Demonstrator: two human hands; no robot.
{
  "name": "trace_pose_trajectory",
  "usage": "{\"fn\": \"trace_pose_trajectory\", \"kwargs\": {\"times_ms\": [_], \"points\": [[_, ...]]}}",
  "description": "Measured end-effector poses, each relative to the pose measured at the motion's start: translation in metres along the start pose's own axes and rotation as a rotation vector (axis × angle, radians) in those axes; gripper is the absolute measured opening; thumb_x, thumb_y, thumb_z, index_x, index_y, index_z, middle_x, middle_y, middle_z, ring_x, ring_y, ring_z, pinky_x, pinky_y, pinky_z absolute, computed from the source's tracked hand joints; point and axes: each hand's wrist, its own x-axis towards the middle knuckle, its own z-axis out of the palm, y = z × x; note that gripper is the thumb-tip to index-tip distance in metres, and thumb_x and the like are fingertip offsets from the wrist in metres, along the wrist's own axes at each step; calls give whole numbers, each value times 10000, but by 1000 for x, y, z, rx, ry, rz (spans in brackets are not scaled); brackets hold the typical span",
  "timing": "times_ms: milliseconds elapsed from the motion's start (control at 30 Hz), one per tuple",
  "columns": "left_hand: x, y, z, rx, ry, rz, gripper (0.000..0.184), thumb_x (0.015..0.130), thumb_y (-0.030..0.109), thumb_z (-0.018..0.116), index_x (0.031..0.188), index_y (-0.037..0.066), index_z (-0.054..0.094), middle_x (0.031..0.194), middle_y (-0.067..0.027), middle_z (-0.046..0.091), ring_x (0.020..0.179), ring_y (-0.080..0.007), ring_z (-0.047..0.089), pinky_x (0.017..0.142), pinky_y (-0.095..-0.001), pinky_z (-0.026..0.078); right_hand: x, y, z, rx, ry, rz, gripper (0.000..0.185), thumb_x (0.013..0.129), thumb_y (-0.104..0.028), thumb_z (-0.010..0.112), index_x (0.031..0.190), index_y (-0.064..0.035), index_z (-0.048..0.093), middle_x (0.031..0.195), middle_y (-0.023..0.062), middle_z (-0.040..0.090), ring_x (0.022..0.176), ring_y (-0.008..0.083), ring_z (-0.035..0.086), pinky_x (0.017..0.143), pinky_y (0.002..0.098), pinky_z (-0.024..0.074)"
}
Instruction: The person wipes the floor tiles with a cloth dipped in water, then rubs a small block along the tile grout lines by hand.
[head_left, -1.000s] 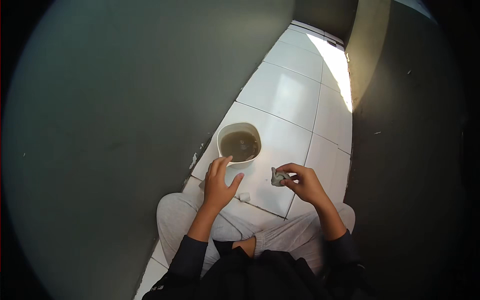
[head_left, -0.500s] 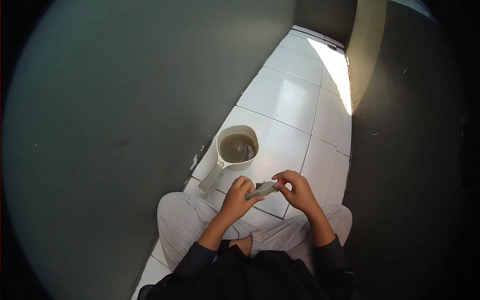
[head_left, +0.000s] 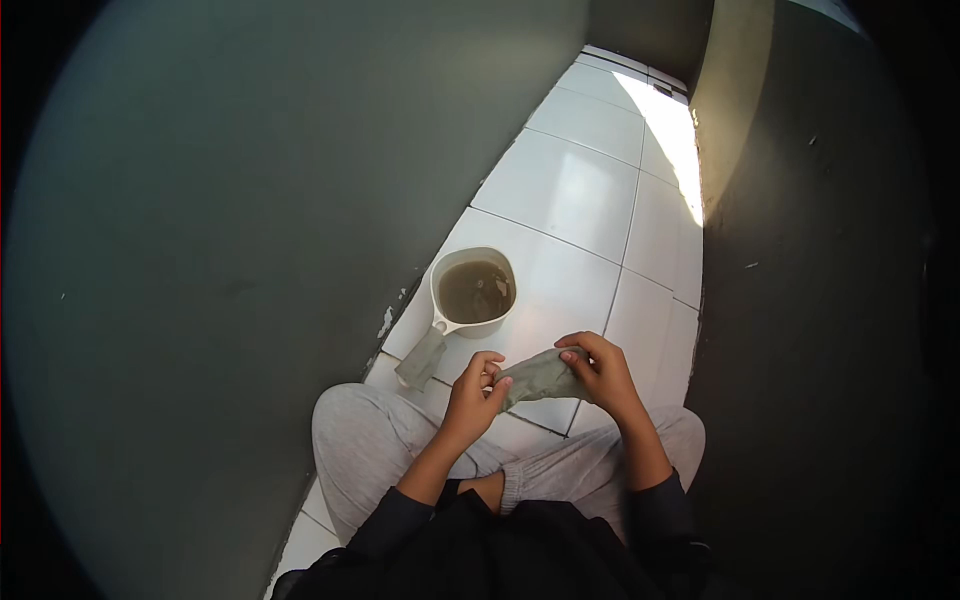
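Observation:
Between my hands a limp grey-green cloth [head_left: 544,378] is spread out, slightly wrinkled. My left hand [head_left: 474,396] pinches its left end between thumb and fingers. At the other end, my right hand [head_left: 602,374] grips the upper right edge, its thumb on the near face. Just beyond my left hand stands a white water dipper [head_left: 437,300] holding murky brown water [head_left: 472,291]. A second grey-green piece [head_left: 421,360], similar in colour, lies over or along the dipper's handle; I cannot tell how much of the handle it covers.
White floor tiles [head_left: 575,240] run ahead between a dark grey wall [head_left: 250,250] on the left and another dark wall [head_left: 800,350] on the right. Peeling paint flecks [head_left: 387,322] show beside the dipper. My crossed legs [head_left: 360,450] flank the near floor.
The cloth has gone from a bunched, narrow strip to a wider spread sheet. My right hand has shifted slightly up and right, and my left fingers have loosened a little.

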Motion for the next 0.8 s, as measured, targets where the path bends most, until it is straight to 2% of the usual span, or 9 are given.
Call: {"fn": "trace_pose_trajectory", "kwargs": {"times_ms": [100,167,233,267,400,467,500,600,800], "points": [[-3,-22,8,-89,-132,-146,296,893,37,612,1160,34,485,965,-34,448,763,-78,570,667,-187,468,8,24,-2,-60,-63,48,149,835,-79,652,978,-39,652,854,115,666,741,237,628,695,323,495],[-6,-55,15,-89,-147,-181,302,885,21,609,1159,32,482,968,-41,460,788,-93,577,677,-202,483,17,36,4,-172,-157,126,191,812,-86,658,1002,-62,655,961,115,658,848,271,627,753,351,498],[-14,-85,22,-75,-122,-280,356,870,24,626,1191,29,473,998,-58,483,848,-123,596,709,-227,496,24,55,20,-485,-36,-88,252,794,-117,667,1043,-91,653,1046,111,632,978,295,593,823,391,488],[-22,-93,22,78,-95,-259,413,864,76,647,1231,25,465,1056,-103,521,893,-172,618,753,-277,510,20,65,27,-595,-64,-79,307,791,-153,667,1092,-103,641,1107,105,603,1054,297,556,869,420,471],[-31,-80,11,243,-109,-236,452,867,145,659,1257,25,465,1073,-134,563,902,-200,631,777,-308,511,3,76,53,-737,-332,159,400,823,-197,650,1176,-21,581,1192,136,576,1101,320,545,897,411,478],[-26,-70,6,260,-178,-219,438,876,182,654,1247,24,483,1041,-133,595,882,-208,637,766,-310,510,-6,96,70,-748,-359,36,597,867,-309,599,1325,38,432,1352,203,456,1242,342,459,985,421,424],[-26,-68,5,259,-185,-217,438,876,182,654,1247,24,483,1041,-133,595,882,-208,637,766,-310,510,-8,106,78,-750,-356,41,597,867,-309,599,1325,38,432,1352,203,456,1242,342,459,985,421,424],[-25,-65,8,240,-177,-208,419,880,180,652,1236,25,496,1014,-116,605,861,-202,638,752,-306,510,-16,119,94,-827,-477,37,833,897,-530,457,1449,48,222,1525,245,170,1431,361,143,1136,456,195],[-25,-62,14,178,-188,-147,418,883,165,649,1246,36,489,1035,-109,591,852,-192,630,732,-299,511,-4,132,125,-837,-180,-98,743,910,-448,457,1455,9,244,1520,230,198,1422,359,170,1141,477,158]]}}
